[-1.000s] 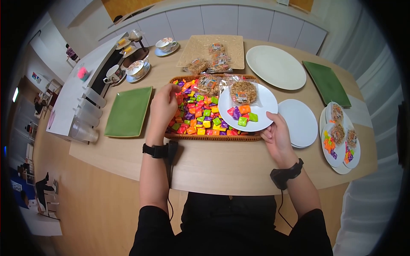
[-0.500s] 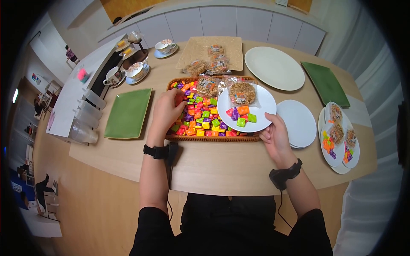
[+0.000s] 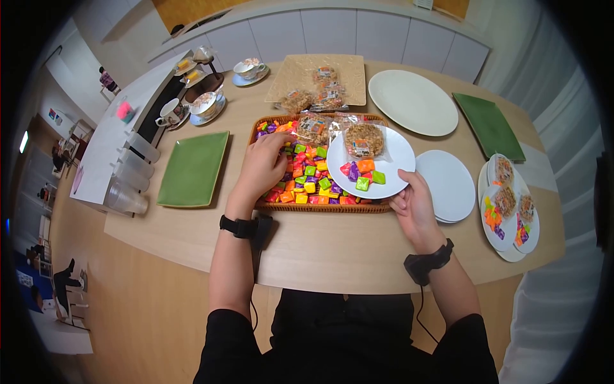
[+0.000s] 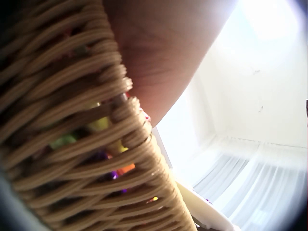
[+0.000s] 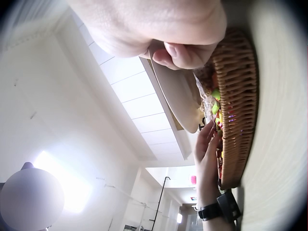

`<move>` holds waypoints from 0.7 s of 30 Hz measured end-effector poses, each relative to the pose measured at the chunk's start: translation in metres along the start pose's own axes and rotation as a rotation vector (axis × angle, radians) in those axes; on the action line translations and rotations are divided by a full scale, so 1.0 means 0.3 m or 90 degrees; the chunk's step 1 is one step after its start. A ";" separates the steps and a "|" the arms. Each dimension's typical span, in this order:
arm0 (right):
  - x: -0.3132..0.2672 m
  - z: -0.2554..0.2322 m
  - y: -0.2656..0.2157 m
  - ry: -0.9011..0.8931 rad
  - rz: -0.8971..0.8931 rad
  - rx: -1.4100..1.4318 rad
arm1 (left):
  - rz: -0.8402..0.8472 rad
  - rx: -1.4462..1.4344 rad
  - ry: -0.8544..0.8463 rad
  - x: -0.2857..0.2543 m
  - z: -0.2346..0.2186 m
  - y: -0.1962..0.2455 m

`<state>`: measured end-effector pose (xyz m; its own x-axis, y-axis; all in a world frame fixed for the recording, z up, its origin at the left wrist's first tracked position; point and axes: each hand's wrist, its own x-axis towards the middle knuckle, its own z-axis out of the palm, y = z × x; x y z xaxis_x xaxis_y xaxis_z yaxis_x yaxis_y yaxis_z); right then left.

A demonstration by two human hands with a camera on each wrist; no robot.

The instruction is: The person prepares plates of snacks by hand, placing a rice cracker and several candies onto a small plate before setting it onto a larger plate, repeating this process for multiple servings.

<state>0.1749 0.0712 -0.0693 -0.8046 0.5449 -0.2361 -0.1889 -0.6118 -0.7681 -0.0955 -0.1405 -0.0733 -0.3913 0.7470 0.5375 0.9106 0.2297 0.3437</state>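
My right hand [image 3: 416,208] grips the edge of a small white plate [image 3: 400,150], thumb on top and fingers underneath, over the right part of a wicker basket [image 3: 300,207]. On the plate lie a wrapped round grain cake [image 3: 364,140] and several wrapped candies [image 3: 365,167] in pink, purple, orange and green. My left hand [image 3: 261,168] reaches over the basket's left side, its bent fingers down at the colourful candies [image 3: 310,169]. Whether it pinches one, I cannot tell. Another wrapped grain cake [image 3: 313,128] lies at the basket's back. The right wrist view shows the plate [image 5: 175,91] edge-on.
White plates [image 3: 448,185] are stacked right of the basket. Farther right, an oval plate [image 3: 510,253] carries small plates with cakes and candies. Green plates [image 3: 192,169] lie on either side. Behind are a beige tray [image 3: 288,77], a white oval plate [image 3: 412,102] and teacups [image 3: 203,105].
My left hand has moved rightward from the basket's left edge, farther over the candies. My right hand holds the plate in nearly the same place.
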 end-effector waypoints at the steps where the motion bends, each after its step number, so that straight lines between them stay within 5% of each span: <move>1: -0.002 -0.001 0.000 0.005 0.000 0.000 | 0.000 0.000 0.001 0.001 0.003 -0.002; 21: -0.006 0.005 -0.003 0.008 0.002 0.004 | -0.068 -0.044 -0.021 -0.001 -0.032 -0.004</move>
<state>0.1756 0.0698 -0.0673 -0.7983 0.5499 -0.2455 -0.1902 -0.6170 -0.7637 -0.0978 -0.1470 -0.0664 -0.4794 0.7413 0.4697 0.8525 0.2663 0.4498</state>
